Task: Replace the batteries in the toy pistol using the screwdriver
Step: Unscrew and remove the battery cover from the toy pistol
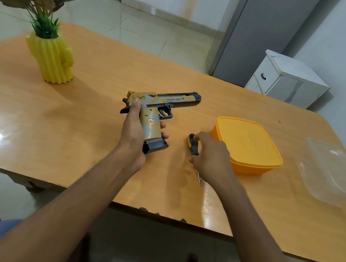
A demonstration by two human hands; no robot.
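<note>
A yellow and grey toy pistol (159, 107) lies over the middle of the wooden table (81, 118), barrel pointing right. My left hand (133, 134) grips its handle, thumb along the back and fingertips showing past the right side, with the dark magazine base (155, 147) toward me. My right hand (210, 155) holds a small screwdriver (192, 145) with a black and yellow handle just right of the pistol. Its thin metal shaft (199, 179) pokes out below the hand, toward the table's near edge.
An orange plastic box (251, 147) with its lid on stands just right of my right hand. A clear plastic lid (334, 171) lies at the table's right edge. A yellow cactus-shaped vase (53, 60) with artificial flowers stands at the back left.
</note>
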